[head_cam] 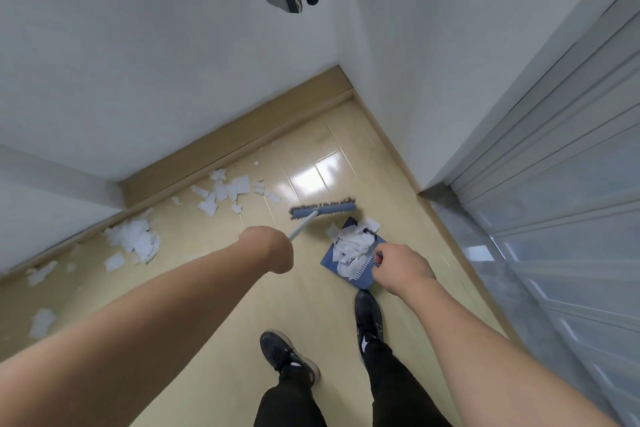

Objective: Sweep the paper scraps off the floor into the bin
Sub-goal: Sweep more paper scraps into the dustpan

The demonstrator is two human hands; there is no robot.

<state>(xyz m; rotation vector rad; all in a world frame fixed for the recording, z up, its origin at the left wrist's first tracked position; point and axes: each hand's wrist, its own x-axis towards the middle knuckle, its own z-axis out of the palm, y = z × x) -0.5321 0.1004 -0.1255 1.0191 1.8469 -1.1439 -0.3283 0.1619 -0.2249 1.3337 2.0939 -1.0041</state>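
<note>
L hand (268,250) grips broom (323,210) handle; R hand (398,267) holds blue dustpan (332,262), heaped w/ torn white paper scraps (351,248). More scraps lie far left along wall on floor (214,305).

We see bare floor (207,305) open from 6 to 8 o'clock. Scrap piles (138,239) crowd 9–11 along the skirting. Broom head (323,210) & full dustpan (353,253) block 12–1; sliding door (554,184) walls off 3.
</note>
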